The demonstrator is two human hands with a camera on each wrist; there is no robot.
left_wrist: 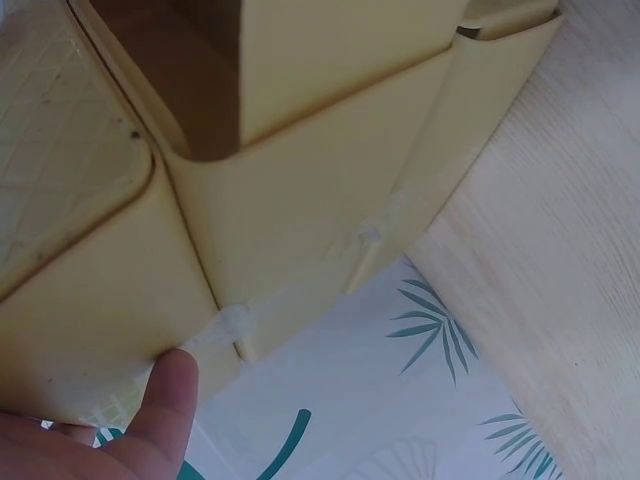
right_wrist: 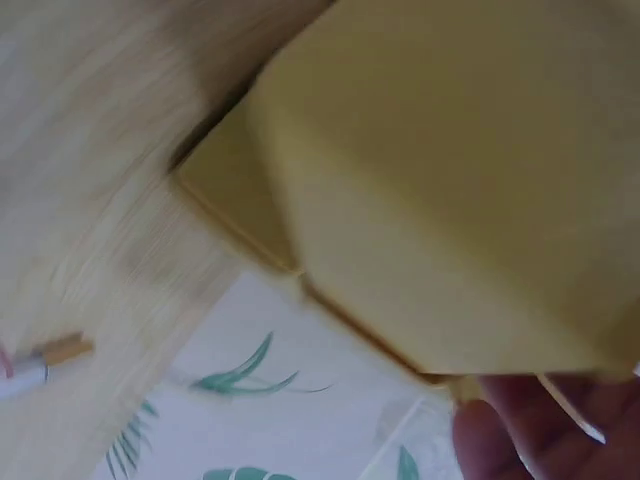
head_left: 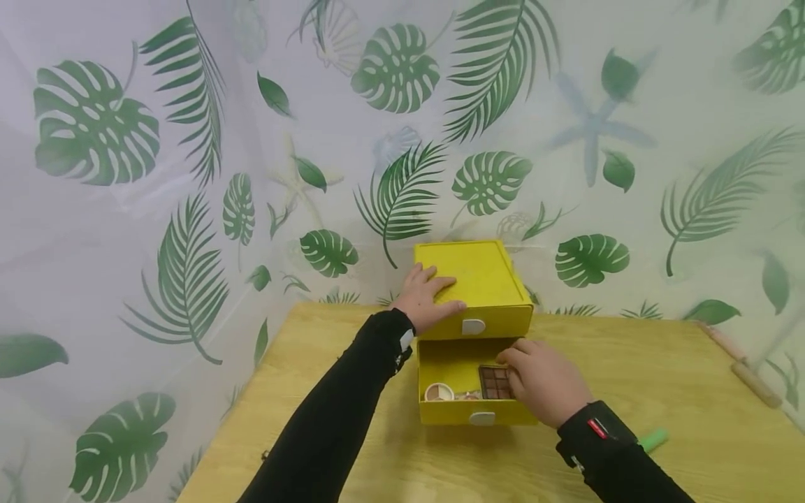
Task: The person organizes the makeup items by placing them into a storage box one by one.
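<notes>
A small yellow drawer box (head_left: 465,269) stands on the table with its lower drawer (head_left: 449,413) pulled out. My left hand (head_left: 424,299) rests on the box's top left edge with its fingers spread; in the left wrist view one finger lies against the yellow side. In the drawer are a round pan of powder (head_left: 439,392), a small item too unclear to name, and a brown eyeshadow palette (head_left: 495,383) with square pans. My right hand (head_left: 547,381) pinches the palette by its right side. The right wrist view shows a thin, pale-edged thing between the fingers (right_wrist: 490,440).
A green stick-like item (head_left: 654,440) lies on the table behind the right sleeve. Slim brush-like items (head_left: 755,384) lie along the table's right edge. A leaf-patterned sheet (head_left: 402,175) hangs behind the table (head_left: 333,335) and on the left. White tabs (head_left: 474,326) mark the drawer fronts.
</notes>
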